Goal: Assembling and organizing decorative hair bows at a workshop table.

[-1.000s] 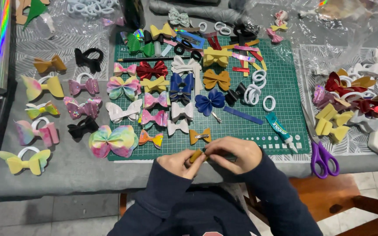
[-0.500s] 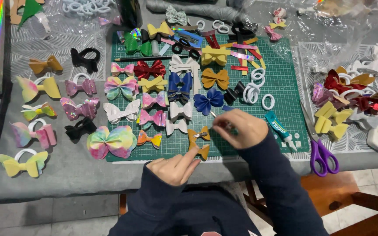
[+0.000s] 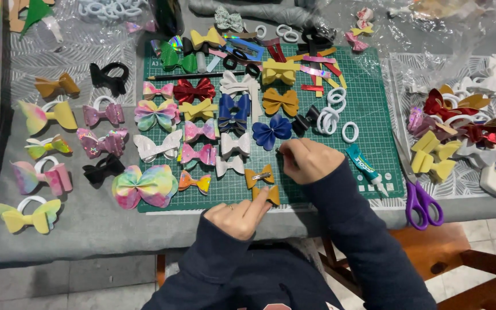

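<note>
- Head view: your left hand [image 3: 237,215] is pinching a mustard bow [image 3: 267,194] between its fingertips at the near edge of the green mat [image 3: 374,115].
- Your right hand [image 3: 311,159] is curling around something small and thin; I cannot tell what.
- A second mustard bow [image 3: 259,175], clip showing, is lying just beyond the held one, its long axis running left-right.
- It is sitting between both hands, nearer your left fingertips.

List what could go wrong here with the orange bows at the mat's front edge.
The left hand pinches an orange bow right at the near edge of the green mat, so it might slip off toward the lap. The right hand works among crowded bows; its sleeve could sweep the glue tube or the clipped bow aside.
</note>
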